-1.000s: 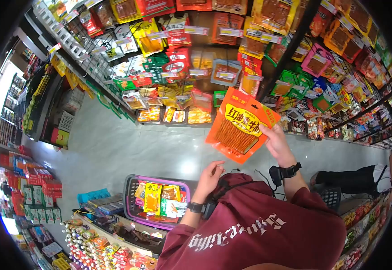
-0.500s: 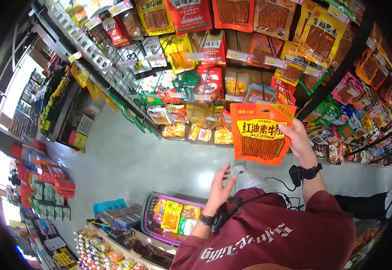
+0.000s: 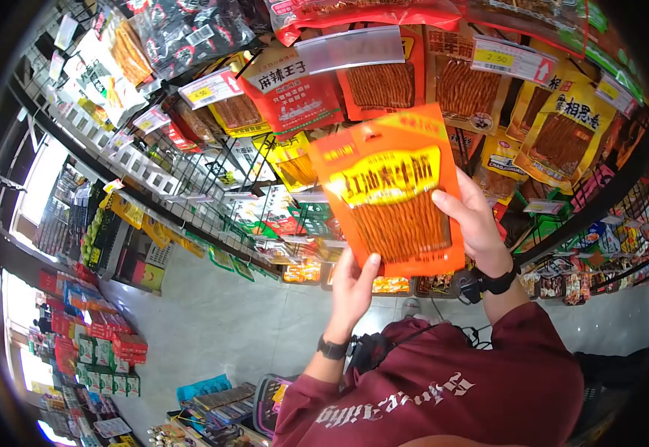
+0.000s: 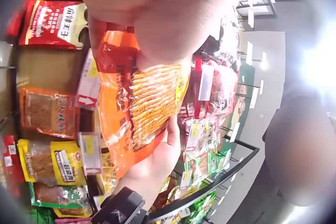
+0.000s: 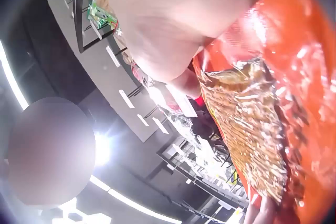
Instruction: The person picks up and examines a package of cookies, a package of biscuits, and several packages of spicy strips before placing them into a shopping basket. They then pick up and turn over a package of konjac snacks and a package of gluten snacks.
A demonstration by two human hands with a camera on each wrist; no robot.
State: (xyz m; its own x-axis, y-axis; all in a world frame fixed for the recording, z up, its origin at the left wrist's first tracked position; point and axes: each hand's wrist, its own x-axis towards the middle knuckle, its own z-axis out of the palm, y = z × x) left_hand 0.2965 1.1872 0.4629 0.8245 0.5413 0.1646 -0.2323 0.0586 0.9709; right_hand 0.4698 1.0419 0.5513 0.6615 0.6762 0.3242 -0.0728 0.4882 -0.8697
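An orange snack packet [image 3: 395,235] with a yellow label and a clear window of brown strips is held up before the shelves, its front towards the head camera and slightly tilted. My right hand [image 3: 479,223] grips its right edge, thumb on the front and fingers behind. At the lower left corner my left hand [image 3: 352,294] pinches it, thumb tip on the front, other fingers hidden behind. In the left wrist view, the packet [image 4: 118,124] shows between both hands. Its crinkled window faces up close in the right wrist view, with left fingertips [image 5: 261,213] at the lower edge.
Hanging packets fill the rack, among them a red bag [image 3: 294,93] and a yellow bag [image 3: 563,138]. Price tags [image 3: 514,58] jut out in front. A dark rack rail [image 3: 600,205] runs down the right. At lower left stands a purple-rimmed basket [image 3: 265,402], partly hidden by the sleeve.
The left hand has come up from beside the packet and now holds its lower left corner. The packet and shelves appear larger and closer; the basket has slid mostly behind the sleeve.
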